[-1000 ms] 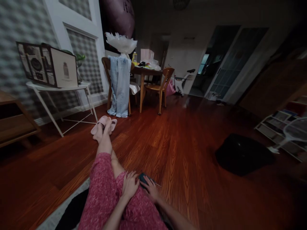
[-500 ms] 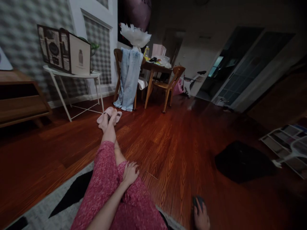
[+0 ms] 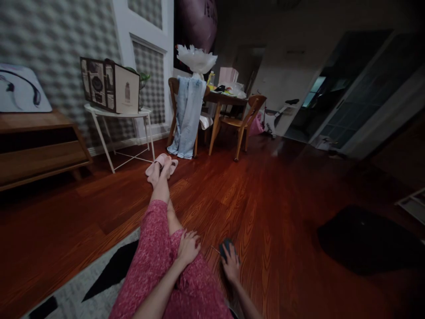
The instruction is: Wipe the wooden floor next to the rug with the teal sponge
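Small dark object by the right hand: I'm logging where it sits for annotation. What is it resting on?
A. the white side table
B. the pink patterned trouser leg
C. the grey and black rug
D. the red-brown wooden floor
D: the small dark object lies on the red-brown wooden floor, under the fingertips of the right hand, beside the leg rather than on it; the left hand rests on the pink patterned trouser leg.

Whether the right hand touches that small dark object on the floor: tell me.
Touching. The head view shows the right hand with its fingers laid over the small dark object on the wooden floor, no gap visible.
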Demonstrator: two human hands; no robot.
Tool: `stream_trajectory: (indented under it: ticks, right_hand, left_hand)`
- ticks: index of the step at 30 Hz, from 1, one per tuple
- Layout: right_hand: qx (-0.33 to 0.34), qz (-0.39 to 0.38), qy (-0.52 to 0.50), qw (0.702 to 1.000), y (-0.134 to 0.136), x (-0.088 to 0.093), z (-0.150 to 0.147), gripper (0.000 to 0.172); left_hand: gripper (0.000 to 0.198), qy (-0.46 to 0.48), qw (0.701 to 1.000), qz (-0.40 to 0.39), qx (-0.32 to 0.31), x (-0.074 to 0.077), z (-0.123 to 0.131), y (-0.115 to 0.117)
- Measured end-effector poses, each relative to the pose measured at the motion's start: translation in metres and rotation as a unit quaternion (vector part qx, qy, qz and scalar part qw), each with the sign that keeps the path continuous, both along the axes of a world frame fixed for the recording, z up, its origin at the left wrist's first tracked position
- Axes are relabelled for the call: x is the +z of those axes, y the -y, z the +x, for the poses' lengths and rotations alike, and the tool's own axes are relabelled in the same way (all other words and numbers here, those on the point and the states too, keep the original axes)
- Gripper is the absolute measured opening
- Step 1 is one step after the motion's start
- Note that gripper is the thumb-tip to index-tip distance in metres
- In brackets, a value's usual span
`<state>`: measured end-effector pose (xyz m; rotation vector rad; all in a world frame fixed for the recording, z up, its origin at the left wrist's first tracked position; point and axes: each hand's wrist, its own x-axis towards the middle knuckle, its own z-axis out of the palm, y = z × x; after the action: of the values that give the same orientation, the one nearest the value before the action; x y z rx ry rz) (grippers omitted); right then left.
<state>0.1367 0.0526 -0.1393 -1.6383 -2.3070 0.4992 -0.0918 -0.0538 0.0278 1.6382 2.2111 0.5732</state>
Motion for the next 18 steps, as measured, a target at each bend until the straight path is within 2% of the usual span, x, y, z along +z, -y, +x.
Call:
stream_trajectory:
  ticks: [3,5,7,10,13,16,18]
  right_hand:
    - [0.149,-0.036,-0.019,0.988,0.016,0.011,-0.039,0.053]
    - [0.218,-0.064,-0.038,0.973,0.026,0.018,-0.044,0.052]
    - [0.273,-0.083,-0.052,0.957,0.033,0.023,-0.031,0.052]
    - [0.306,-0.087,-0.051,0.947,0.043,0.025,0.018,0.051]
    - [0.243,-0.064,-0.036,0.967,0.048,0.019,0.09,0.05]
    - [0.1,-0.031,-0.027,0.994,0.045,0.011,0.168,0.053]
    - [-0.009,-0.009,-0.029,0.999,0.039,0.006,0.209,0.056]
  left_hand:
    - [0.037,-0.01,1.0,0.002,0.0,0.002,0.001,0.001]
    - [0.038,-0.015,1.0,0.004,0.001,0.002,0.001,0.001]
    - [0.038,-0.019,1.0,0.005,0.001,0.002,0.001,0.001]
    - [0.038,-0.021,1.0,0.005,-0.001,0.001,0.0,0.001]
    - [0.037,-0.022,1.0,0.009,-0.005,-0.001,0.0,0.001]
    - [0.036,-0.023,1.0,0.012,-0.005,-0.002,-0.001,0.001]
    - [0.036,-0.026,0.999,0.017,-0.007,-0.003,-0.002,0.001]
